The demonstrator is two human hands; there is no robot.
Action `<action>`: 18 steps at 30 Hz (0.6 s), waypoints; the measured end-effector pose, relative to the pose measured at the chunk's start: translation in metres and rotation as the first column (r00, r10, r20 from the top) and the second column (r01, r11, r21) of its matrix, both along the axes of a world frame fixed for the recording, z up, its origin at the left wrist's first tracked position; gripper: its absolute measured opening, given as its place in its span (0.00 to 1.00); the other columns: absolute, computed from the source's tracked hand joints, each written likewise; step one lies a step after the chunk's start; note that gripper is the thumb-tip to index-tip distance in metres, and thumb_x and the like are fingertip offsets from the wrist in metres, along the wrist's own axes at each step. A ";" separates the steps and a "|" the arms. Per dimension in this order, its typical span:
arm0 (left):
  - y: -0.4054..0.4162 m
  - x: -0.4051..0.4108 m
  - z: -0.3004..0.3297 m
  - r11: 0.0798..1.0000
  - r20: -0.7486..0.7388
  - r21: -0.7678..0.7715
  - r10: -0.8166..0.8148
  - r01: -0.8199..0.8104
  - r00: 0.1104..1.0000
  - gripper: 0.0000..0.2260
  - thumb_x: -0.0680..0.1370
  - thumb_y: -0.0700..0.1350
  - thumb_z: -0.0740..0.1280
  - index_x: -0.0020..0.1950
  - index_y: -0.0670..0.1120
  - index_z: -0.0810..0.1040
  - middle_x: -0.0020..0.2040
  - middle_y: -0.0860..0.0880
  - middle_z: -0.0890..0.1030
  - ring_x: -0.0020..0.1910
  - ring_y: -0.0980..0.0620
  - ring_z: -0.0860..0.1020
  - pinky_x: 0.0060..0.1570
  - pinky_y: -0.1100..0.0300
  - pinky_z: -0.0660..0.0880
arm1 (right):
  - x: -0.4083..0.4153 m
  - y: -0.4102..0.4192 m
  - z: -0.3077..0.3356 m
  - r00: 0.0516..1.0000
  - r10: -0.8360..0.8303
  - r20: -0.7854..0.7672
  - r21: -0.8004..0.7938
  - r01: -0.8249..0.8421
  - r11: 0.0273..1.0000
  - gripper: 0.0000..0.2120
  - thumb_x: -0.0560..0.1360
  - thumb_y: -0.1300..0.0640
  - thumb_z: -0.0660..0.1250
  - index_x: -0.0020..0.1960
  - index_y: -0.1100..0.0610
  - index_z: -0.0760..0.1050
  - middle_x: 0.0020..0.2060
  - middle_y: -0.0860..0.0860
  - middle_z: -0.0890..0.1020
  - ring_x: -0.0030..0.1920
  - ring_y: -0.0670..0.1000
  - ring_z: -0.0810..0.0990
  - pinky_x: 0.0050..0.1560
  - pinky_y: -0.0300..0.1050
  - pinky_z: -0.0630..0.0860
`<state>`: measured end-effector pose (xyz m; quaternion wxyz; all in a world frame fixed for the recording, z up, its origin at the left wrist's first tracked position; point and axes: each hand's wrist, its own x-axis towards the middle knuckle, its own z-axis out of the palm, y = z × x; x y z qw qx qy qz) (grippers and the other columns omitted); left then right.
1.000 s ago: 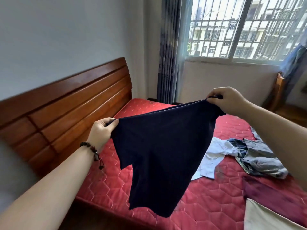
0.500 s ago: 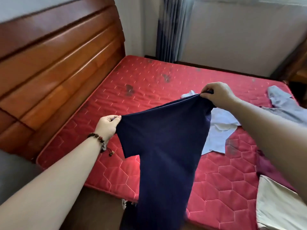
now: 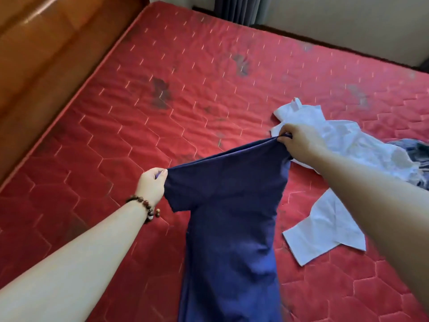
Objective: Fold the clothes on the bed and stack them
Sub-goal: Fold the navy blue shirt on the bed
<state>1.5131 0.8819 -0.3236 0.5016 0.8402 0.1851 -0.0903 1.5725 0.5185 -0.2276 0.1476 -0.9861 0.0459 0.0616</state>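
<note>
A dark navy T-shirt (image 3: 232,219) hangs stretched between my two hands over the red quilted mattress (image 3: 185,89). My left hand (image 3: 152,185), with a bead bracelet on the wrist, pinches one shoulder end by the short sleeve. My right hand (image 3: 298,141) grips the other shoulder end, higher and farther away. The shirt's body runs down toward me and out of the bottom of the view. A crumpled white shirt (image 3: 325,233) lies on the mattress under and behind my right forearm.
A wooden headboard (image 3: 46,54) runs along the left side of the bed. Grey-blue clothing (image 3: 415,154) lies at the right edge beside the white shirt. A curtain (image 3: 236,8) and a pale wall stand beyond the far edge of the mattress.
The view has tilted down from the window to the mattress. Both hands have lowered the navy shirt toward the bed, still holding its shoulder ends.
</note>
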 end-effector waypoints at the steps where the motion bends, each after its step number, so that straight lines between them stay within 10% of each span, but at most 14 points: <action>1: -0.003 0.009 -0.012 0.999 0.009 0.042 -0.002 0.002 1.000 0.06 0.80 0.41 0.63 0.47 0.43 0.79 0.41 0.47 0.79 0.42 0.49 0.74 0.42 0.60 0.65 | 0.013 0.000 -0.015 1.000 0.022 -0.001 -0.048 -0.023 0.999 0.04 0.76 0.56 0.64 0.45 0.54 0.76 0.41 0.54 0.80 0.45 0.58 0.76 0.44 0.49 0.71; 10: -0.024 0.078 -0.093 0.907 -0.024 0.421 0.031 -0.018 0.999 0.14 0.80 0.42 0.62 0.64 0.40 0.75 0.62 0.39 0.76 0.61 0.39 0.73 0.59 0.51 0.68 | 0.101 -0.005 -0.127 0.986 0.163 0.027 -0.322 -0.145 0.935 0.18 0.76 0.48 0.65 0.63 0.56 0.72 0.62 0.57 0.74 0.65 0.59 0.68 0.64 0.56 0.61; 18: -0.076 0.111 -0.141 0.654 -0.063 0.688 -0.378 0.315 0.924 0.22 0.79 0.50 0.63 0.70 0.41 0.69 0.69 0.43 0.70 0.69 0.43 0.66 0.68 0.48 0.61 | 0.085 -0.018 -0.205 0.966 0.255 -0.043 -0.266 -0.257 0.929 0.21 0.80 0.48 0.60 0.71 0.52 0.67 0.74 0.54 0.63 0.76 0.55 0.56 0.72 0.55 0.52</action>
